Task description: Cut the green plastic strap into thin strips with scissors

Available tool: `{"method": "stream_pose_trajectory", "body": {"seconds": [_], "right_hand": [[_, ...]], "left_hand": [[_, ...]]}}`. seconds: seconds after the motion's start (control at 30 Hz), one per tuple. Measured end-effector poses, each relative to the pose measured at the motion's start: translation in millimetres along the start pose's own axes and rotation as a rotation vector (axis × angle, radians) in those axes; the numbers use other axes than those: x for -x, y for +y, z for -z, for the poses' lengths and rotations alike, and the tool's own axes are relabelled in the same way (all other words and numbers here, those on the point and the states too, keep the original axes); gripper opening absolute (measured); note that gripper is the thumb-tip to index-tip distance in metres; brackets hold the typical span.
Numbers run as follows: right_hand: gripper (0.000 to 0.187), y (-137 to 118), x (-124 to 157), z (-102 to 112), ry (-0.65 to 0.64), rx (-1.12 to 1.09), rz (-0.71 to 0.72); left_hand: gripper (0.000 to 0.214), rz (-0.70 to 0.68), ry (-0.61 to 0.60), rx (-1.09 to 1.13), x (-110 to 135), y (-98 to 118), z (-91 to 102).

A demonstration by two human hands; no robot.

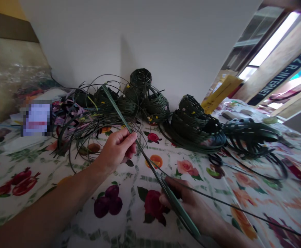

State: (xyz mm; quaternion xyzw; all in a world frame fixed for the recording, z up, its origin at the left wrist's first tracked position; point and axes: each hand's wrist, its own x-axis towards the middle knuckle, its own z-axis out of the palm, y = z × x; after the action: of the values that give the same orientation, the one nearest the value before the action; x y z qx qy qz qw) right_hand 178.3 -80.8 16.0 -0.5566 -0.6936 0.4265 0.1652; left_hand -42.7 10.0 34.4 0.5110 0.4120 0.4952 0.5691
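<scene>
A long dark-green bundle of flat weaving strips (pixel 118 112) runs diagonally across the view above the tablecloth. My left hand (pixel 119 146) is closed around it near the middle, thumb on top. Lower down, my right hand (pixel 182 199) grips the same bundle, its fingers partly hidden behind the strips. The upper part looks tightly wrapped or braided, while the lower end fans into separate strips. One thin strand (pixel 217 199) trails from near my right hand to the right edge. Beyond my left hand lies a tangle of loose dark strips (pixel 93 132).
Several small dark-green woven baskets (pixel 155 105) stand along the pale wall. Coiled strips (pixel 253 134) and scissors (pixel 216 159) lie to the right. A phone with a blurred screen (pixel 38 119) leans at left. A yellow envelope (pixel 221 93) stands at back right. The tablecloth (pixel 83 193) is fruit-patterned.
</scene>
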Motion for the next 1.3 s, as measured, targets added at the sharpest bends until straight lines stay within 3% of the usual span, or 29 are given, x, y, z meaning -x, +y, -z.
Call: {"method": "stream_pose_trajectory", "body": {"seconds": [0.4,0.63,0.83,1.3], "right_hand": [[0.033,5,1,-3,0.013,0.08,0.049],[0.034,3,-1,-2,-0.015,-0.016,0.029],[0.031,1,-1,-1,-0.016,-0.09,-0.004],[0.04,3,2,-3,-0.066,-0.149,0.01]], "left_hand": [[0.034,0.013,0.0,0.011,0,-1,-1.4],[0.031,0.057,-0.006,0.017,-2,0,1.6],[0.029,-0.029,0.047,-0.037,-3,9,3.1],[0.029,-0.02,0.05,-0.025,2,7,-1.6]]}}
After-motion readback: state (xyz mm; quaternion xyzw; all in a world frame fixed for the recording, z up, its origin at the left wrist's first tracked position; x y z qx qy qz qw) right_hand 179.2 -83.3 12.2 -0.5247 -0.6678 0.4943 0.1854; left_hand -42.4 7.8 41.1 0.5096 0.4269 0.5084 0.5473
